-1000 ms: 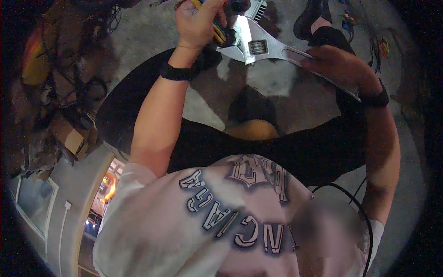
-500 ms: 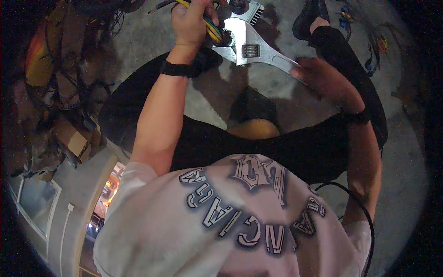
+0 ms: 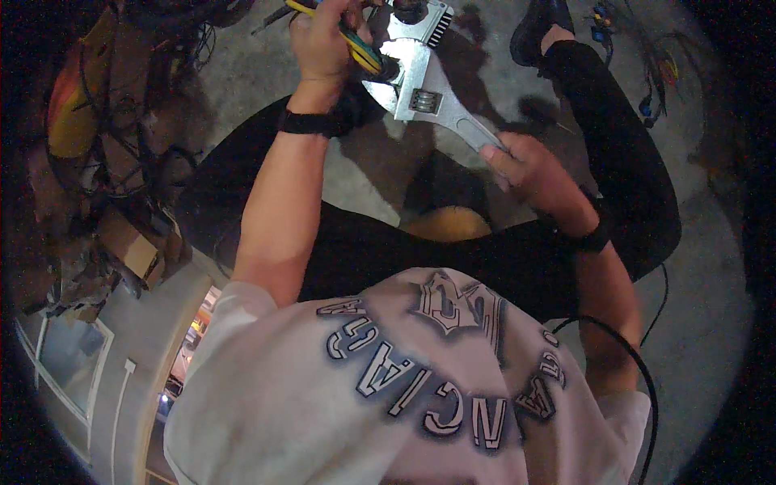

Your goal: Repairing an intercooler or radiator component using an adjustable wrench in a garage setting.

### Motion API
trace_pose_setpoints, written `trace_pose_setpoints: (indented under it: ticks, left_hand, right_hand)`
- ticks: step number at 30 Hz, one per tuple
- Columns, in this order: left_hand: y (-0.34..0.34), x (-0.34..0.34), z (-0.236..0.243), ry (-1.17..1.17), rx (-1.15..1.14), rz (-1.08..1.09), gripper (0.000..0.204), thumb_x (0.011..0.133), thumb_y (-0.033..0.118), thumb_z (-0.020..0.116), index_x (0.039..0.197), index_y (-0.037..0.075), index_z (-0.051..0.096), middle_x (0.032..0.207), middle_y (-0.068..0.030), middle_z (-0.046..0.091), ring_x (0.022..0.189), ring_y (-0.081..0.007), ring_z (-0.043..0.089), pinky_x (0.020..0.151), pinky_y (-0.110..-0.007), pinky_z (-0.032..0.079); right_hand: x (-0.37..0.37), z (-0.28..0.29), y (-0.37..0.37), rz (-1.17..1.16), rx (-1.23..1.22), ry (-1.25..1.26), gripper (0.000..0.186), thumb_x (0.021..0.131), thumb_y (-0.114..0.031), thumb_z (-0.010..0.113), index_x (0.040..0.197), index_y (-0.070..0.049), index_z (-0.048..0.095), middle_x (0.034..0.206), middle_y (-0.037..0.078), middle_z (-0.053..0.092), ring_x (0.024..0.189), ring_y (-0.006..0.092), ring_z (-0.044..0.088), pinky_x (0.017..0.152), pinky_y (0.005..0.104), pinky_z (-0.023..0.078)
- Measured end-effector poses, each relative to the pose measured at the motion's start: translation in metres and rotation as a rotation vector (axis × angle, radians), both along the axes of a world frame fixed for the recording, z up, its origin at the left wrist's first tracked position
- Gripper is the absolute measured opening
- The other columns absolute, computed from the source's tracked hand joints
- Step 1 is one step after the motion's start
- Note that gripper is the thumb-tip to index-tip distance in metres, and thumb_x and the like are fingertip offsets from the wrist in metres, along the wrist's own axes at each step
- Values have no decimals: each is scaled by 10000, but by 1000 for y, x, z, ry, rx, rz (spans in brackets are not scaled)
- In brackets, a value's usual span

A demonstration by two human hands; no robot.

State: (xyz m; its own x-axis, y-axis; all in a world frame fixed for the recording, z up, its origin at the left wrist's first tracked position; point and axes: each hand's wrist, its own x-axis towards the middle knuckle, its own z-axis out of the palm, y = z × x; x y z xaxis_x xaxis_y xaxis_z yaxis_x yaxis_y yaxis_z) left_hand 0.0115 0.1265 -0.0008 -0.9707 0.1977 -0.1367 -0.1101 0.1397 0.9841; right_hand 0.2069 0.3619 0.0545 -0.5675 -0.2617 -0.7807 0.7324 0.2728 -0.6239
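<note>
A flat, silvery adjustable wrench (image 3: pixel 424 89) is gripped at its handle by the right hand (image 3: pixel 529 166), while yellow-green wires (image 3: pixel 356 44) are clasped by the left hand (image 3: pixel 323 40).

Single head-worn fisheye, looking steeply down, close

Brown cardboard box (image 3: pixel 129 246) at left, amid cable clutter, partly hidden.

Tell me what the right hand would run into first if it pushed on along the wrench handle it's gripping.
Probably the left hand. The right hand points up-left along the wrench, whose head sits against the left hand's wire bundle. Depth is unclear, so it might meet the dark part in the wrench's mouth first.
</note>
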Motion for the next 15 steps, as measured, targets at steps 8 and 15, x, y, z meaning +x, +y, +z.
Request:
trace_pose_setpoints:
  ticks: [8,15]
  left_hand:
    - [0,-16,-17,-152,102,101,310,919,292,539,714,60,536,613,-67,548,544,-176,549,540,-297,449]
    - [-4,-47,-18,-248,540,126,341,930,264,588,647,95,502,587,-16,500,510,-133,490,491,-284,393]
  right_hand:
    - [3,11,-15,-194,-66,-47,299,985,-308,548,910,-21,586,599,-2,438,506,95,435,453,283,318]
    - [-49,53,-12,-181,74,-99,322,986,-332,548,934,-17,590,591,-7,423,478,89,426,446,277,302]
